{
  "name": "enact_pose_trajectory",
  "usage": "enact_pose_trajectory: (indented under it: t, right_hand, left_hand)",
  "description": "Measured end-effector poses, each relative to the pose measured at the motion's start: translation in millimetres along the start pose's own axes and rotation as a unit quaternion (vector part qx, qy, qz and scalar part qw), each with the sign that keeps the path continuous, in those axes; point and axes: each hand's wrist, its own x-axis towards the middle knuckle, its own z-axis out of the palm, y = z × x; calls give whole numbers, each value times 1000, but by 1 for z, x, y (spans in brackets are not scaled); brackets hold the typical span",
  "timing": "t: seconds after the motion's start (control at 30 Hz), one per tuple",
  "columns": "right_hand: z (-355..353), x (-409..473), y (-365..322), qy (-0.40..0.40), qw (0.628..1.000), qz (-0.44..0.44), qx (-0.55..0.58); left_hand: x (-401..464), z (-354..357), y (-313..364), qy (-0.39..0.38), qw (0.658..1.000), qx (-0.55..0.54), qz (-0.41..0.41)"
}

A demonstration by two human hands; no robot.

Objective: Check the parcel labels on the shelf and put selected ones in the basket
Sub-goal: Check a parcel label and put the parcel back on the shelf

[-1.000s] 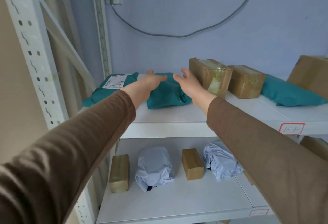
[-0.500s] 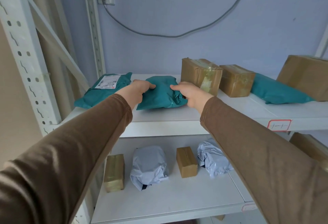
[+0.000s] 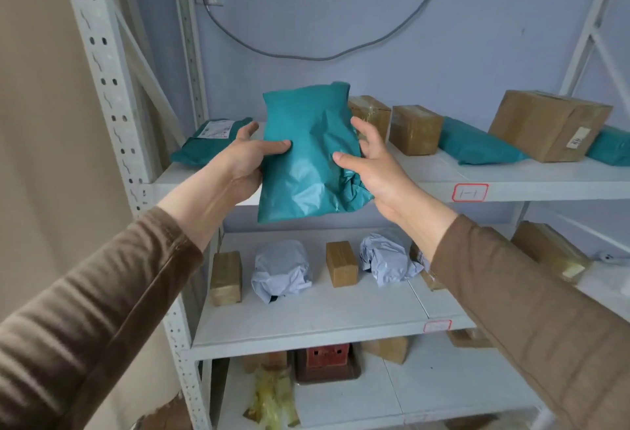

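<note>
Pale blue wall behind my white metal shelf (image 3: 531,187) — parcels along it. My left hand (image 3: 243,165) and right hand (image 3: 370,165) grip a crinkled teal mailer (image 3: 306,156), upright, no label showing.

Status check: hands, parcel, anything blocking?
Left hand and right hand both grip teal parcel, upright, off the top shelf. No label showing. Nothing blocking.

Relative to the red-edged tag (image 3: 470,192), four teal mailers are counted: one held (image 3: 306,156), three lying above. Three brown boxes (image 3: 416,129) are seen above, two grey wrapped parcels (image 3: 279,271) below.
</note>
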Motion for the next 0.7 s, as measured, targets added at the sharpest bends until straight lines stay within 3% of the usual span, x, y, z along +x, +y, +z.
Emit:
enact_pose_trajectory:
  t: [0.2, 0.37, 0.47, 0.63, 0.7]
  right_hand:
    - [-12, -117, 0, -13, 996, -82, -26]
    - [-19, -187, 15, -31, 993, -93, -64]
    - [-21, -212, 24, -36, 992, -93, -77]
    - [-20, -222, 28, -14, 995, -54, -79]
    - [-19, -223, 26, 8, 999, -14, -36]
  left_hand:
    - [-103, -10, -25, -81, 996, 6, -29]
    - [-174, -13, -49, -170, 983, 39, -61]
    - [-200, -14, -65, -172, 981, 53, -69]
    - [-222, -18, -87, -125, 983, 116, 74]
    - [-225, -23, -93, -88, 949, 219, 209]
